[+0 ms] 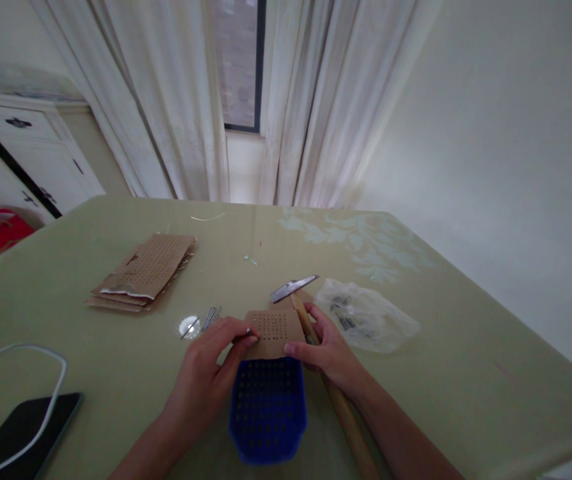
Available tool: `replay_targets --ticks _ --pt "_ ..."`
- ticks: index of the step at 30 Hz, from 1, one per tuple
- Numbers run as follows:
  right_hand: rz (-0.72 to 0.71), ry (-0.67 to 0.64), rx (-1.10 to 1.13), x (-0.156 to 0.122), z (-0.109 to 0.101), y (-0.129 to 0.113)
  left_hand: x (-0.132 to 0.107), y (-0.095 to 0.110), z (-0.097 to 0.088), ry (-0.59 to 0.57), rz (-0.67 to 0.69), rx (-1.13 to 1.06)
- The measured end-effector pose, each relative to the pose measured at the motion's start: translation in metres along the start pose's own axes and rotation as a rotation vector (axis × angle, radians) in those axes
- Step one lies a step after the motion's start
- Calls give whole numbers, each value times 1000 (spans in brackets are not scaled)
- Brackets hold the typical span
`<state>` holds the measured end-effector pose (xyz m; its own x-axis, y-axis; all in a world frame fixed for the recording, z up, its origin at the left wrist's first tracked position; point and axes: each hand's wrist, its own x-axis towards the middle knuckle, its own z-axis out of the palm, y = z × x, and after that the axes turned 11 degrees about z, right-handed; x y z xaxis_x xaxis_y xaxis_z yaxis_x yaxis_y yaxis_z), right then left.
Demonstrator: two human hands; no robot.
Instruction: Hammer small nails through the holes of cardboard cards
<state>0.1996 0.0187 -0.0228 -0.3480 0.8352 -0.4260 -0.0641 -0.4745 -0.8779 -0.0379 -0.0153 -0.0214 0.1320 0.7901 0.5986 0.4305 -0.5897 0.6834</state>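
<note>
A piece of brown cardboard [272, 333] with rows of small holes lies over the far end of a blue perforated plastic basket [268, 413]. My left hand [213, 353] is closed in a pinch at the cardboard's left edge, with a small nail [252, 331] between thumb and forefinger. My right hand [329, 350] is wrapped round the wooden handle of a hammer [343, 413], its thumb touching the cardboard's near right corner. The hammer's metal head points away from me, beyond the cardboard. Part of the handle is hidden by the right hand.
A stack of punched cardboard sheets [149, 270] lies at the left. Several nails [211, 318] and a round white disc [189, 327] are beside my left hand. A clear bag of nails [366, 317] lies right. A dark tablet-like device [31, 427] with a white cable sits front left.
</note>
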Motion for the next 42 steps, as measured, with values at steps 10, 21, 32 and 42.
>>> replay_targets --ticks 10,21,32,42 --pt "-1 -15 -3 0 -1 1 0 4 0 -2 68 57" --pt "9 -16 -1 0 0 0 0 2 0 -19 43 37" --pt "-2 -29 -14 0 -1 1 1 5 -1 -3 81 48" --pt "-2 -24 -37 -3 0 -3 0 2 0 -21 59 48"
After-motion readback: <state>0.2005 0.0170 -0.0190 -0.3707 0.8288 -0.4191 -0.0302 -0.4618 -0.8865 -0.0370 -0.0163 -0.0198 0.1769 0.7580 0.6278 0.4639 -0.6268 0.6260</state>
